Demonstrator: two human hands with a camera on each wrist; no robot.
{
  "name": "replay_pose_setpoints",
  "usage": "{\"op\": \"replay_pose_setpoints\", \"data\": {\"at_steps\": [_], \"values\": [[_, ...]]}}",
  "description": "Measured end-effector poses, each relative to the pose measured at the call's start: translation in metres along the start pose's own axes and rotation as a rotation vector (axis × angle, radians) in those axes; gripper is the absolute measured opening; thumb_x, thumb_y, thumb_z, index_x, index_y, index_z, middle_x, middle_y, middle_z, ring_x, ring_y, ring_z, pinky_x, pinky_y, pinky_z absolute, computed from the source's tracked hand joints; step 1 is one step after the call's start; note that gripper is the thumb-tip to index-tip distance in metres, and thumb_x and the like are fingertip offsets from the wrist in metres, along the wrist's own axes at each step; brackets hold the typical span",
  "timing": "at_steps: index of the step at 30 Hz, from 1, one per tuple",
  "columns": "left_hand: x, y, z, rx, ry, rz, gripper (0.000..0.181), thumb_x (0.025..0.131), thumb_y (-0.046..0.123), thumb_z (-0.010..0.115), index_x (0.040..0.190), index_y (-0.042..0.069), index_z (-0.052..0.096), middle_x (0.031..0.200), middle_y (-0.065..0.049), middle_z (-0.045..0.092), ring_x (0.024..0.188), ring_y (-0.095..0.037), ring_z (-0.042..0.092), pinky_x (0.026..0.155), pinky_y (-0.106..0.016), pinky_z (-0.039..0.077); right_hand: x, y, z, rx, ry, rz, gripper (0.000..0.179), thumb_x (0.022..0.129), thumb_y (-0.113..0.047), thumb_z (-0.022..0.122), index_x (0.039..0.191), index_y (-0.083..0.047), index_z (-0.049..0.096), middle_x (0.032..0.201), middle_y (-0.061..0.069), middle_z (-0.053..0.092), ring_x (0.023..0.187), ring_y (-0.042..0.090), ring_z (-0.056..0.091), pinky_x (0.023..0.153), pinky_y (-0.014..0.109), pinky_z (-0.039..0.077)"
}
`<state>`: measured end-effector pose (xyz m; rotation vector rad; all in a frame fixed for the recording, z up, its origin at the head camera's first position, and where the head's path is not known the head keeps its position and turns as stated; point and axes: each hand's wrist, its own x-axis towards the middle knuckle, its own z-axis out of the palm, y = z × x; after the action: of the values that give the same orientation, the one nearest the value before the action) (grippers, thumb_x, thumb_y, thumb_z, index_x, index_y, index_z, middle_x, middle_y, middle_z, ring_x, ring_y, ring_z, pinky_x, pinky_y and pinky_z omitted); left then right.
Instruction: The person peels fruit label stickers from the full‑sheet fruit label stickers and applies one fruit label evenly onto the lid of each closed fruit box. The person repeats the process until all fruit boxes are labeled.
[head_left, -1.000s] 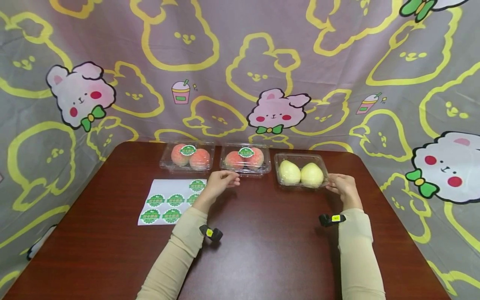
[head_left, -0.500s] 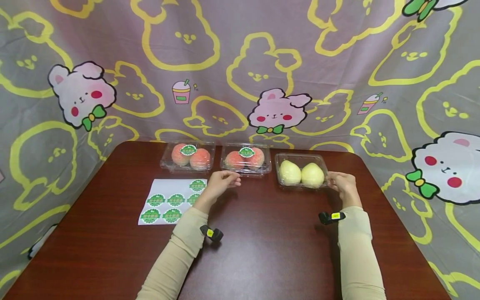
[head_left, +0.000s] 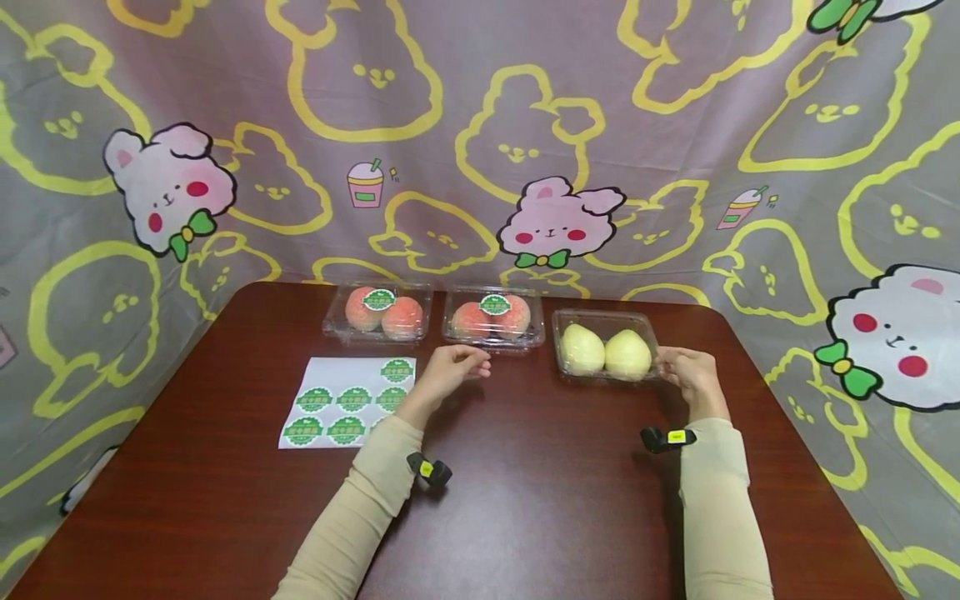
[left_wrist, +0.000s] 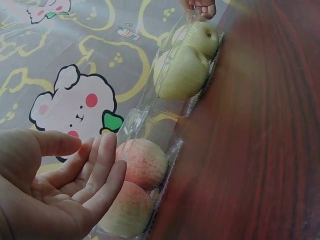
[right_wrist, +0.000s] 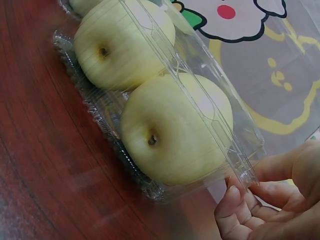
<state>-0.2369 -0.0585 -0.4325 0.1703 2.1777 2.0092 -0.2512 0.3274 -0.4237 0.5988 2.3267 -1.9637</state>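
At the right, my right hand pinches the right edge of a clear plastic clamshell box between thumb and fingers. Two pale yellow-green pears sit side by side inside, under the lid. My left hand hovers before the middle clamshell box, its fingers loosely bent and nothing visible between them. Two pink-red peaches fill that box, and a round green label is on its lid. Partly behind my left forearm lies a white sheet of round green stickers.
Another clamshell box of two peaches, also labelled, stands at the back left. All three boxes line the far edge of the dark wooden table. A patterned curtain hangs right behind them.
My left hand has shifted slightly right. The pear box has moved a little toward me, with my right hand on its edge. Peach boxes and sticker sheet stay in place.
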Motion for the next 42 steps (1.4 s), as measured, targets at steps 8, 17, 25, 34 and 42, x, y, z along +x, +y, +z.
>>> {"op": "replay_pose_setpoints", "data": {"at_steps": [8,17,25,34,42], "values": [[-0.001,-0.002,0.006,0.006,-0.018,0.017,0.028,0.097,0.007,0.054,0.111,-0.015,0.063,0.098,-0.031,0.069,0.071,-0.008,0.07,0.091,-0.049,0.055,-0.01,0.005,-0.009,-0.076,-0.065,0.007,0.026,0.094,0.0,0.048,0.114,-0.006,0.063,0.073,-0.018,0.061,0.07,0.0,0.057,0.07,0.018,0.054],[-0.001,-0.003,0.014,0.036,-0.024,0.012,0.026,0.097,0.007,0.053,0.11,-0.014,0.064,0.099,-0.031,0.069,0.073,-0.014,0.071,0.089,-0.048,0.056,-0.021,0.003,-0.022,-0.146,-0.218,-0.029,0.022,0.098,-0.011,0.049,0.114,0.0,0.059,0.076,-0.017,0.062,0.07,-0.001,0.058,0.068,0.017,0.053],[-0.003,-0.011,0.037,0.058,-0.091,0.012,0.024,0.095,0.002,0.054,0.108,-0.016,0.063,0.1,-0.036,0.067,0.069,-0.006,0.068,0.083,-0.041,0.059,-0.021,0.003,-0.024,-0.24,-0.267,-0.032,0.041,0.098,-0.011,0.048,0.131,0.014,0.044,0.08,-0.019,0.059,0.073,-0.002,0.058,0.071,0.017,0.053],[0.008,-0.014,0.074,-0.005,-0.105,0.007,0.027,0.096,0.005,0.054,0.11,-0.016,0.062,0.101,-0.036,0.067,0.068,-0.006,0.068,0.08,-0.036,0.06,-0.009,0.009,-0.019,-0.172,-0.22,-0.034,0.044,0.1,-0.013,0.044,0.134,0.014,0.042,0.074,-0.021,0.059,0.066,-0.003,0.056,0.064,0.015,0.051],[0.019,-0.004,0.096,-0.054,-0.038,-0.059,0.025,0.094,0.003,0.057,0.111,-0.015,0.063,0.104,-0.035,0.068,0.075,-0.022,0.073,0.083,-0.041,0.059,-0.009,0.01,-0.011,-0.148,-0.141,-0.02,0.049,0.096,-0.002,0.037,0.143,0.011,0.034,0.074,-0.024,0.056,0.065,-0.004,0.051,0.06,0.015,0.047]]}}
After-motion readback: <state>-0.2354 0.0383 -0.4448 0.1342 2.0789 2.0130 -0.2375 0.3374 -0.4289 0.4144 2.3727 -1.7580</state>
